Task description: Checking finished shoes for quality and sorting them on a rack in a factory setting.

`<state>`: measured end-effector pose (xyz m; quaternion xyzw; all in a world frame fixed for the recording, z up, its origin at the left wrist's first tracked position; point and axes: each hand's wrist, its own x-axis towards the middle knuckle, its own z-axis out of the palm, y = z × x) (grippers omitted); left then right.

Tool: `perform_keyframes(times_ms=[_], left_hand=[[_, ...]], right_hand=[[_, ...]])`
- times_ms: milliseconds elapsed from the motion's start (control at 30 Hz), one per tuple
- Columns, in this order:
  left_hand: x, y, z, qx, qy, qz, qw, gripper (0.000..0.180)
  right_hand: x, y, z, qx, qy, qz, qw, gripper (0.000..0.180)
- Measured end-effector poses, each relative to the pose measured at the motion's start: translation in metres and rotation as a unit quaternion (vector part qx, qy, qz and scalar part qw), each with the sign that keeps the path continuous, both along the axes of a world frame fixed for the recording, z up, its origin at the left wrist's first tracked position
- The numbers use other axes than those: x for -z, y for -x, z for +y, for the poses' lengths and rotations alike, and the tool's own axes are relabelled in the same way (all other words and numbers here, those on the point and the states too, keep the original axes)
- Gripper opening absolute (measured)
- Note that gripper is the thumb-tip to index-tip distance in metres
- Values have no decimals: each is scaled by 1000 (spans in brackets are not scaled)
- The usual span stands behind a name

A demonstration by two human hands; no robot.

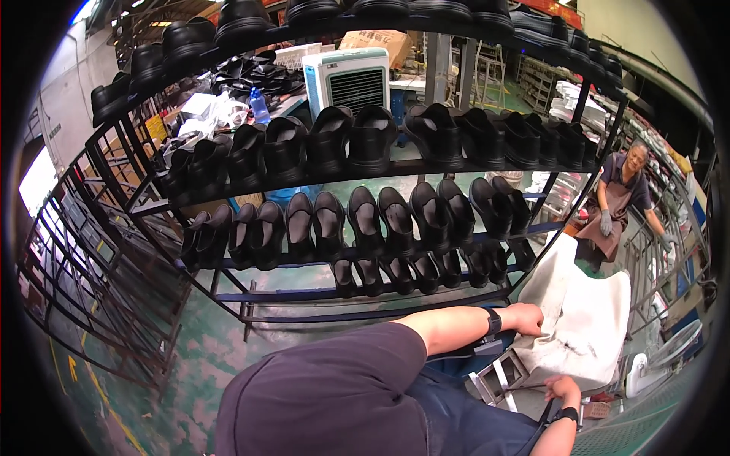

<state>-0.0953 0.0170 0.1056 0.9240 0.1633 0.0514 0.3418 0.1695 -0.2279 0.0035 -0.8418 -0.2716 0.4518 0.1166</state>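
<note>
A large off-white cloth (582, 327) lies draped over something on my right, its back part standing up. My left hand (526, 319) is closed at the cloth's near left edge, the fingers curled onto it. Lower down, my right hand (563, 388) has its fingers bent in at the cloth's bottom edge; what they hold, if anything, is hidden. A dark band circles each wrist. Between my body and the cloth stands a square metal frame (503, 378), like part of a stool or chair.
Ahead stands a tiered metal rack (327, 300) with rows of black shoes (363, 220). Empty metal racks (84, 281) are at left. An air cooler (351, 80) stands behind. At right are a person (620, 194) in apron and gloves and a white fan (639, 376).
</note>
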Motion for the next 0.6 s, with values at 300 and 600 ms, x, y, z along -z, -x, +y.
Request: perform_keyframes(times_ms=[300,600], left_hand=[[-7,17,-1,-1,-6,-49,999,30],[8,-13,44,-3,153,-53,987,27]], right_hand=[[44,-18,-28,-260,-91,-146,950,19],[11,-52,-27,-254,-45,-235,937,18]])
